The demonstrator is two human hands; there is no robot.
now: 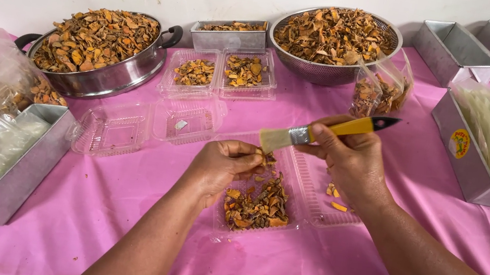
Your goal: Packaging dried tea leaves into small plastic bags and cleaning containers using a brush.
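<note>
head view: our left hand (pixel 221 165) pinches dried orange-brown slices over the clear hinged plastic clamshell tray (pixel 260 208), right hand (pixel 351 160) grasping a yellow-handled flat brush (pixel 317 132); careless sweeping risks scattering slices onto the pink tablecloth (pixel 117 215).

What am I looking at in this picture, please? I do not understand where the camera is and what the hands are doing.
The camera sits on a person's head and looks down, so both hands are that person's own. The right hand holds a small brush with a yellow handle. The left hand pinches dried orange-brown pieces over an open clear plastic box. All lies on a pink tablecloth. Behind are a steel pot and a colander heaped with the same pieces, more clear boxes, and metal tins.
</note>
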